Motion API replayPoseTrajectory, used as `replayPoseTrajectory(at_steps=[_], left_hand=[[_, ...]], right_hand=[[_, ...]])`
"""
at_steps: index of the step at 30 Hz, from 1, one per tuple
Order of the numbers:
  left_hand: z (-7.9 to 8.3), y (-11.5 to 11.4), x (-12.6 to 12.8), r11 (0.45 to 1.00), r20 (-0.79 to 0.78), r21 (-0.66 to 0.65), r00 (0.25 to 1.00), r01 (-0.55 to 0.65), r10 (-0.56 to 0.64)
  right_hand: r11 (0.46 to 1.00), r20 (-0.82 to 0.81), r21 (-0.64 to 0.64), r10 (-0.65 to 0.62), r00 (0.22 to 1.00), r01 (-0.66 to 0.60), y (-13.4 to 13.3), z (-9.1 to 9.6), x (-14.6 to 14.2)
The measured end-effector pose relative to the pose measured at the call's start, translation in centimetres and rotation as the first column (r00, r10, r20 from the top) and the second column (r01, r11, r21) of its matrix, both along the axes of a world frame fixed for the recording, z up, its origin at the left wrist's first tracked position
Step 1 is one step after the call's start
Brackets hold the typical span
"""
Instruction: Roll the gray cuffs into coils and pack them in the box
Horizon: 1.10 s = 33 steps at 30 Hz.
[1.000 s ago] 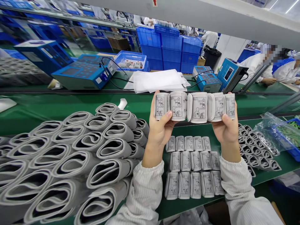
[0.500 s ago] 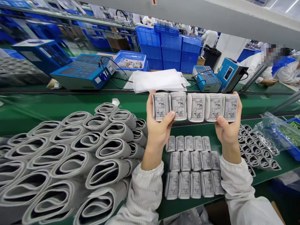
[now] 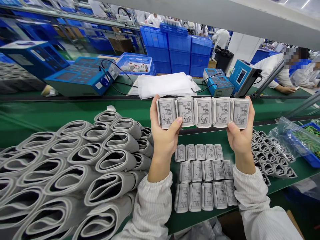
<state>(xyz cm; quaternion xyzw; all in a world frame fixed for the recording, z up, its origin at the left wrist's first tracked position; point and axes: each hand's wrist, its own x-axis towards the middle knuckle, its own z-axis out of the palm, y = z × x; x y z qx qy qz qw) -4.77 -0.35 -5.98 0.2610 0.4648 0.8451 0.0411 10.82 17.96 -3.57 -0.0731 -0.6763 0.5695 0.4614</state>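
Both hands hold up a row of several rolled grey cuffs (image 3: 203, 112) with printed pictures, pressed side by side above the green table (image 3: 50, 115). My left hand (image 3: 163, 138) grips the row's left end, thumb on the front. My right hand (image 3: 240, 135) grips the right end the same way. Below them, three rows of the same printed cuffs (image 3: 205, 178) lie flat on the table.
A large pile of rolled grey cuffs (image 3: 75, 170) fills the left. More small rolls (image 3: 271, 160) lie at the right beside a clear bag and blue bin (image 3: 303, 141). Blue test machines (image 3: 80, 75), white sheets (image 3: 166, 85) and blue crates (image 3: 175, 50) stand behind. Other people work at far right.
The held row has been squared up and lowered slightly; the cuffs now sit more evenly between my hands. The view shifted a little to the right.
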Motion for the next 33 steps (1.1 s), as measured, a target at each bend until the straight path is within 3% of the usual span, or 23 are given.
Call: replayPoseTrajectory(at_steps=[6,10,16,26,33], left_hand=[[-0.12,-0.10,-0.17,1.000,-0.047,-0.011,0.999,-0.019,0.018],[0.04,-0.06,0.05,1.000,-0.012,-0.010,1.000,-0.002,0.002],[0.02,-0.06,0.13,1.000,0.021,-0.006,1.000,0.012,-0.012],[-0.13,-0.20,-0.31,1.000,-0.016,-0.014,1.000,-0.015,0.014],[-0.17,-0.26,-0.28,1.000,-0.016,-0.015,1.000,-0.004,0.004]], right_hand=[[1.000,-0.002,-0.007,-0.029,1.000,0.029,0.19,-0.03,-0.08],[0.998,-0.016,-0.065,0.027,1.000,-0.028,0.27,-0.04,-0.12],[0.997,0.002,-0.078,-0.004,1.000,0.004,-0.20,0.40,-0.25],[0.996,0.005,-0.052,0.078,0.997,-0.077,-0.42,0.45,-0.04],[0.989,0.014,-0.105,0.107,0.994,-0.105,-0.64,0.80,0.12]])
